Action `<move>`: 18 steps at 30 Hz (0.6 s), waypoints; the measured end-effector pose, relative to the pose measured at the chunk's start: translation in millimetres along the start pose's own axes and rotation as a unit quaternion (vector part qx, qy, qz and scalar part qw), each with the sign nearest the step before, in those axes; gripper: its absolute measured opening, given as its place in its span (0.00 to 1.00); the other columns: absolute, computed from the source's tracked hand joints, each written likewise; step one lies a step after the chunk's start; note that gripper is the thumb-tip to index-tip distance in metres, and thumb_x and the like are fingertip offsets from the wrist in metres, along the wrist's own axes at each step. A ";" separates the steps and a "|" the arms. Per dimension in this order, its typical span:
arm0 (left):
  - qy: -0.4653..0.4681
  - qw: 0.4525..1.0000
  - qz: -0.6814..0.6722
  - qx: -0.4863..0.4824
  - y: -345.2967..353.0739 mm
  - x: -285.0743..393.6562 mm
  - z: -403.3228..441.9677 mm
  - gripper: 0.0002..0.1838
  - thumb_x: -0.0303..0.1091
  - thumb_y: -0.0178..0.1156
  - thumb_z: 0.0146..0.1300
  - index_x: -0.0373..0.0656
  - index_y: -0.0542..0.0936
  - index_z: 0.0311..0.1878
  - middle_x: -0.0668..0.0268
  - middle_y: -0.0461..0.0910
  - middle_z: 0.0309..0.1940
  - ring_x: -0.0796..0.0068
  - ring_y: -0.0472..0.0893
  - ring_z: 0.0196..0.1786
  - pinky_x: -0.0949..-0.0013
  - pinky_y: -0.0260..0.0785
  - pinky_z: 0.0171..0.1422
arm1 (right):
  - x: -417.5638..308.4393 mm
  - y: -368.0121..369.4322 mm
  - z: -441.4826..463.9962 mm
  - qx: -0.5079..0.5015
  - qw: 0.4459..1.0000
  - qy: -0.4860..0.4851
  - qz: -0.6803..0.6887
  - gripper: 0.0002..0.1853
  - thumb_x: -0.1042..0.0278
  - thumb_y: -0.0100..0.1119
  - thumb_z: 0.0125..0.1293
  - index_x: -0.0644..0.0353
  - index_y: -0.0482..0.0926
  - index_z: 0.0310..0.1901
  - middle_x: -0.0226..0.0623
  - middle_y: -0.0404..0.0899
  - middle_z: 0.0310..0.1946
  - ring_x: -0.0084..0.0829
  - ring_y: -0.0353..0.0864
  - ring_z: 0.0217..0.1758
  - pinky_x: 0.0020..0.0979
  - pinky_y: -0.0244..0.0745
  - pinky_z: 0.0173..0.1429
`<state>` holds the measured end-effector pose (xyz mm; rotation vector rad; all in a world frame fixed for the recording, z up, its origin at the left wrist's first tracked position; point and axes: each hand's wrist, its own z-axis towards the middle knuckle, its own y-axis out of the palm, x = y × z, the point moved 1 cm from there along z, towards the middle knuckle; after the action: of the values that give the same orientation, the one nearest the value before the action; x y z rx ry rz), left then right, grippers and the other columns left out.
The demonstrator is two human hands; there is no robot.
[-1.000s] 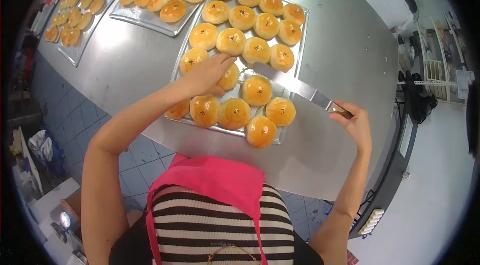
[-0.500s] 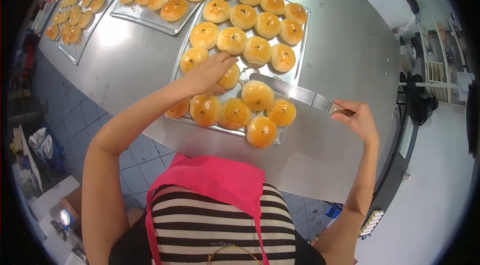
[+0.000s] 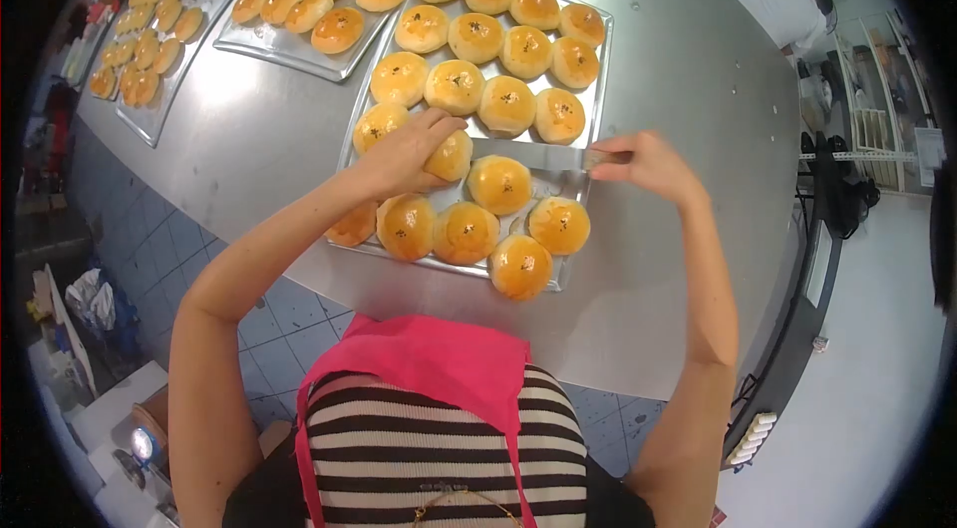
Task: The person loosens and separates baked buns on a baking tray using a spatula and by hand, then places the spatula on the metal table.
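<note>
Right grip (image 3: 643, 165) clamps a spatula (image 3: 546, 156) just right of the front tray (image 3: 601, 69), its blade over that tray, pointing at a bun (image 3: 454, 158) in the tray's nearer half, cupped by the left grip (image 3: 407, 157). Beyond the tray's left side, a second tray (image 3: 281, 51) rests on the bench (image 3: 688, 79).
</note>
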<state>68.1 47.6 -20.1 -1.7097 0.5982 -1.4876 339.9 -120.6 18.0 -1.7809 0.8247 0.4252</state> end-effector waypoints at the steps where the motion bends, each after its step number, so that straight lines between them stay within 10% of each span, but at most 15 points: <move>1: -0.012 1.000 -0.015 0.003 -0.9 -1.2 -0.9 0.33 0.32 0.66 0.45 0.40 0.65 0.55 0.58 0.66 0.50 0.56 0.68 0.54 0.61 0.63 0.56 | -5.9 4.0 5.7 -0.002 1.000 -0.002 0.001 0.19 0.63 0.67 0.48 0.62 0.80 0.42 0.42 0.81 0.30 0.29 0.79 0.29 0.28 0.71 0.36; 11: -0.081 0.984 -0.104 0.122 -50.7 -11.6 -31.5 0.37 0.32 0.67 0.45 0.41 0.63 0.60 0.55 0.64 0.58 0.57 0.63 0.62 0.65 0.56 0.66 | -15.8 -23.0 3.8 -0.016 0.997 0.071 0.004 0.19 0.65 0.68 0.47 0.64 0.80 0.42 0.33 0.74 0.19 0.22 0.69 0.22 0.25 0.67 0.31; 18: -0.245 0.952 -0.088 0.158 -36.9 -98.9 -96.3 0.29 0.31 0.63 0.51 0.43 0.68 0.58 0.57 0.71 0.47 0.64 0.73 0.43 0.68 0.67 0.49 | -28.9 14.1 30.1 -0.005 1.000 0.008 -0.015 0.17 0.64 0.65 0.50 0.65 0.79 0.40 0.38 0.75 0.20 0.24 0.70 0.22 0.27 0.67 0.31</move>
<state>-50.6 121.6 -49.0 -1.8114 -0.0552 -1.1292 312.8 -85.9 16.1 -1.8050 0.8088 0.3958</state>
